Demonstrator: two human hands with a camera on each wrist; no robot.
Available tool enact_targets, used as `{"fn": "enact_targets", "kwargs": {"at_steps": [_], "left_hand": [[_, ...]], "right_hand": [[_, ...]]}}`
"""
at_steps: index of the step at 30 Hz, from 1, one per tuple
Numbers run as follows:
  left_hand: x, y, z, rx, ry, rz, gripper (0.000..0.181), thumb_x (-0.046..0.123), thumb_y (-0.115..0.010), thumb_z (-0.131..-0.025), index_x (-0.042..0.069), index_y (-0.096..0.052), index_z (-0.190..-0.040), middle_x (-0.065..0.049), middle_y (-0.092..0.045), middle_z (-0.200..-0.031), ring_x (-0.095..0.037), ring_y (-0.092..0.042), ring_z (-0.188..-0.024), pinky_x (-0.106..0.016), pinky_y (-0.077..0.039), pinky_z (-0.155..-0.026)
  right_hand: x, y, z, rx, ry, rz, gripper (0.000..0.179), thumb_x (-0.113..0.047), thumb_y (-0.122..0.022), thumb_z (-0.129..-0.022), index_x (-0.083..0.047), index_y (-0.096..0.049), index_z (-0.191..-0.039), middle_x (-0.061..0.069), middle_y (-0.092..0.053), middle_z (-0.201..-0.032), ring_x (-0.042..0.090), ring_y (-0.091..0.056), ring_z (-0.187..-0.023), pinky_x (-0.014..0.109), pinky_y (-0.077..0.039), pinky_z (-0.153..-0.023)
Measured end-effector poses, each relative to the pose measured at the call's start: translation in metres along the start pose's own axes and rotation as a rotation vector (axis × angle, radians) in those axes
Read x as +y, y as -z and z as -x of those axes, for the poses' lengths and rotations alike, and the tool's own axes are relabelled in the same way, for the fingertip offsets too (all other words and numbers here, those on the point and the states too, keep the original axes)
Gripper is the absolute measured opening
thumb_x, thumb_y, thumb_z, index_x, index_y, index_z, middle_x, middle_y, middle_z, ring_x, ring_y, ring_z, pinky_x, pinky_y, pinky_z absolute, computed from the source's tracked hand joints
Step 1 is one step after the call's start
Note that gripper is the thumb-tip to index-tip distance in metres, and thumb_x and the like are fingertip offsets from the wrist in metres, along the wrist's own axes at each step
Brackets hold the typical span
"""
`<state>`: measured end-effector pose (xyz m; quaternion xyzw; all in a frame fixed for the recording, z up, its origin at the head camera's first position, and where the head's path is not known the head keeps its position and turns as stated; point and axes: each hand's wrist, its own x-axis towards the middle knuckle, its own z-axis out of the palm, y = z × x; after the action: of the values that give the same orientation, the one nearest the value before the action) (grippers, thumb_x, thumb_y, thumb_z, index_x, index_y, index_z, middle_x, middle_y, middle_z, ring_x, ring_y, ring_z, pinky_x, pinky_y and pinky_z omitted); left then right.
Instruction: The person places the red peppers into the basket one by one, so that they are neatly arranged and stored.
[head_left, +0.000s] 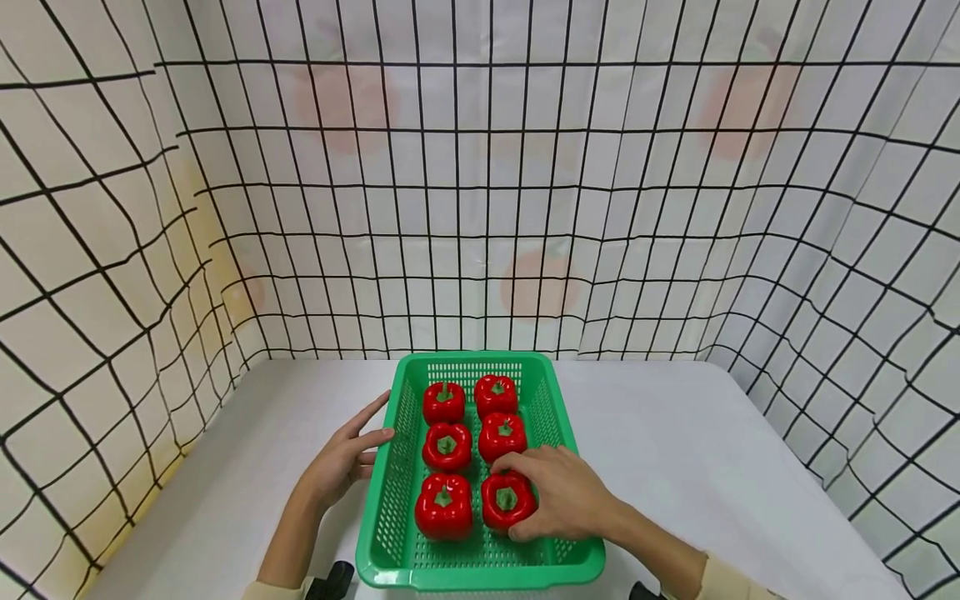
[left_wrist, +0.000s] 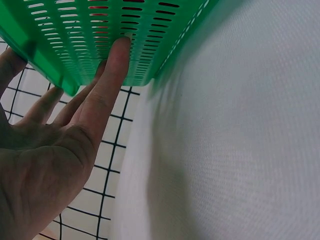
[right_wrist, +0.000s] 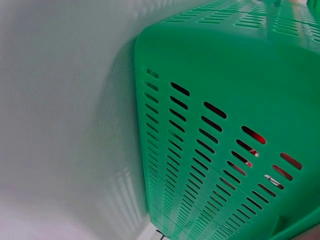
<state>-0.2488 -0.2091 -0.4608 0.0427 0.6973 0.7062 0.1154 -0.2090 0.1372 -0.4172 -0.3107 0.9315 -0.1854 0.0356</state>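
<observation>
Several red bell peppers stand in two columns inside a green plastic basket (head_left: 375,500), stems up. My right hand (head_left: 566,492) reaches over the basket's right side and grips the near right bell pepper (head_left: 507,500) between thumb and fingers. To its left sits another bell pepper (head_left: 443,507), with a third bell pepper (head_left: 502,437) just behind. My left hand (head_left: 341,458) rests against the basket's left side, its fingers extended. In the left wrist view, a fingertip of the left hand (left_wrist: 75,120) touches the slotted wall. The right wrist view shows the basket's outer wall (right_wrist: 210,65), with the right hand almost wholly hidden.
The basket stands on a white cloth-covered table (head_left: 675,442). Black netting (head_left: 487,187) over pale sheets closes off the back and both sides. White table surface lies left and right of the basket.
</observation>
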Motion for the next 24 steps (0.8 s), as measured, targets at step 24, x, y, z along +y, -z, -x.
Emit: {"fn": "enact_targets", "kwargs": {"at_steps": [24], "left_hand": [[0.0018, -0.0003, 0.0012, -0.008, -0.006, 0.012, 0.074, 0.030, -0.065, -0.099, 0.035, -0.026, -0.161, -0.024, -0.057, -0.143, -0.039, -0.073, -0.104, -0.049, -0.061, -0.084]], "right_hand": [[-0.0016, 0.0041, 0.0000, -0.034, 0.020, -0.018, 0.059, -0.045, -0.081, -0.071, -0.033, -0.064, -0.126, -0.015, -0.068, -0.113, 0.012, -0.058, -0.108, 0.038, -0.051, -0.087]]}}
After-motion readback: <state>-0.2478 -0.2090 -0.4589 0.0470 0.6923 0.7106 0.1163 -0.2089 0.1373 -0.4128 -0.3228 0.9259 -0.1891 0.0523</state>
